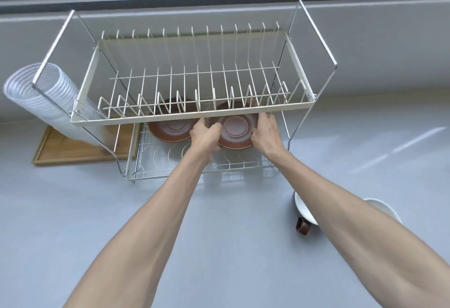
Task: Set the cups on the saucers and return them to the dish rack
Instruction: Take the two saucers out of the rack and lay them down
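Note:
Two brown saucers lie in the lower tier of the two-tier wire dish rack (170, 120). My left hand (205, 135) and my right hand (265, 135) grip opposite edges of the right saucer (235, 127), just under the upper tier's front bar. The left saucer (170, 128) rests beside it, its edge touching or overlapping the held one. Two cups stand on the counter at the lower right, partly hidden by my right forearm: one (304, 212) white inside with a brown handle, the other (382, 208) showing only a white rim.
A stack of clear plastic cups (41, 91) leans over a wooden tray (70, 149) left of the rack. The rack's upper tier (194, 76) holds only its white prongs. A grey wall and window ledge run behind. Grey counter spreads in front.

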